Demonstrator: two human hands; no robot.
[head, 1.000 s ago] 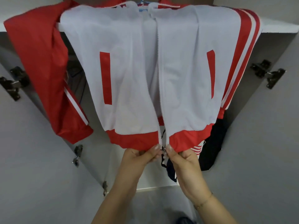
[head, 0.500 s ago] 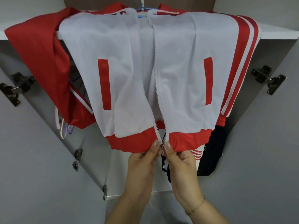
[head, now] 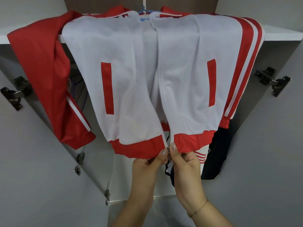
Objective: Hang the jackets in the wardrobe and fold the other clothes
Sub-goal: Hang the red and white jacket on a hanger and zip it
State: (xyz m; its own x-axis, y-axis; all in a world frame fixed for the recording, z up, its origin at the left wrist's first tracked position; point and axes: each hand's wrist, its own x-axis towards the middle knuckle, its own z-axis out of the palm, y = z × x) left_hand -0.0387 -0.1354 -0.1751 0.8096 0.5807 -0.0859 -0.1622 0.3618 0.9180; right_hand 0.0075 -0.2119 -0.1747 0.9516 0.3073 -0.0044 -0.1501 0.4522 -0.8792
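A white jacket [head: 131,76] with red sleeves, red hem and red pocket strips hangs on a blue hanger [head: 144,13] inside the open wardrobe. Its front zip is open almost to the hem. My left hand [head: 147,163] pinches the left red hem beside the zip. My right hand [head: 185,159] pinches the right hem at the zip's bottom end, where the small metal slider [head: 168,149] sits between my thumbs. Both hands meet at the hem's middle.
Other clothes hang behind the jacket: a dark garment [head: 216,156] at the right and a white one with red stripes [head: 200,157]. Grey wardrobe doors [head: 41,169] stand open on both sides, with metal hinges [head: 270,79]. A white shelf [head: 282,34] runs across the top.
My hands have brought the two hem ends together at the zip's bottom. The jacket has swung slightly, and its left sleeve hangs lower than half a second ago.
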